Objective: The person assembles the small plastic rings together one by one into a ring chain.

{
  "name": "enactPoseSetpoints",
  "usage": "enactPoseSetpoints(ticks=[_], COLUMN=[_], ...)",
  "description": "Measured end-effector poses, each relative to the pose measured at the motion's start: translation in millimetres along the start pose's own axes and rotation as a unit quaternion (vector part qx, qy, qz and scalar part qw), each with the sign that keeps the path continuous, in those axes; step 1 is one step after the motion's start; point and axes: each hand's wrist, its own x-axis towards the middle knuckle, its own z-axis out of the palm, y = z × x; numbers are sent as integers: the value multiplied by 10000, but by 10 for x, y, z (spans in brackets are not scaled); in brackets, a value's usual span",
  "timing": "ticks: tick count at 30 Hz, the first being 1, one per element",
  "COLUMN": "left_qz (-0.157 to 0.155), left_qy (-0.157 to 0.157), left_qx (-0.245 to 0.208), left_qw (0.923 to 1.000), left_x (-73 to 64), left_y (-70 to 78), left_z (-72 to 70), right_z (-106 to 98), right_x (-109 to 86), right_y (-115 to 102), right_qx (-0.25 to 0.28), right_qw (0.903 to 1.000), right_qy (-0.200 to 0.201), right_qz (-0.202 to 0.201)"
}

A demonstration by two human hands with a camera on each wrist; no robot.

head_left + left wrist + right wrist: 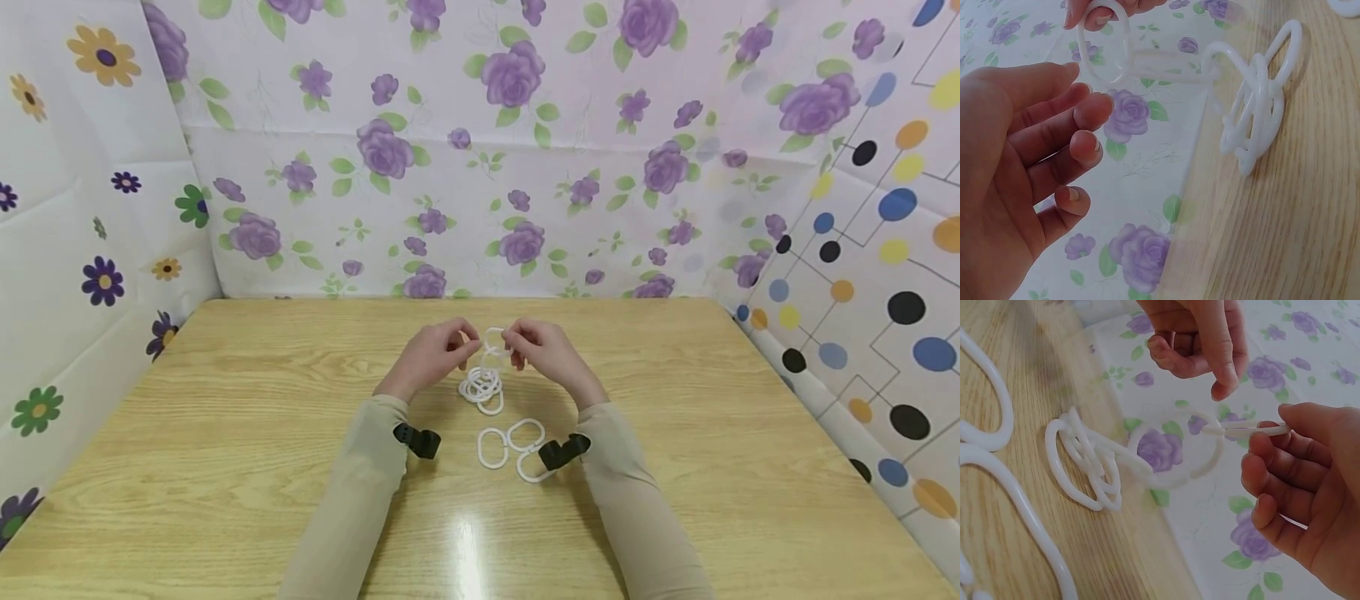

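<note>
My right hand (551, 354) pinches a white plastic ring link (1250, 432) between thumb and fingertips, above the table. From this link hangs a second white link, leading down to a heap of joined white links (480, 387) on the wood. Facing it, my left hand (431, 357) is raised with its fingers loosely bent and nothing between them. In the left wrist view, the left fingertips (1094, 112) are a short way from the held link, and a gap separates them from it.
Nearer to me on the wooden table (225, 467) lie several white links, among them an oval one (482, 448) beside another (527, 422). A flowered cloth (450, 208) hangs behind the table's far edge. Black wrist cameras sit on both sleeves.
</note>
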Motion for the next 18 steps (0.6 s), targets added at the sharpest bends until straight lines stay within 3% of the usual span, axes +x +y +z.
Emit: enactPoseSetpoints(ticks=[5, 13, 18], left_qz=[84, 529, 639], left_qy=[-119, -789, -862], left_qx=[-54, -169, -289], left_qw=[9999, 9953, 9938], left_x=[4, 9, 11], left_y=[3, 14, -10], left_z=[1, 24, 61], right_z=[-6, 24, 38], right_x=[-10, 10, 20], right_y=[-7, -18, -9], right_qx=[-9, -159, -268], right_qw=[9999, 9995, 9988], right_qy=[65, -26, -233], right_qz=[-125, -278, -322])
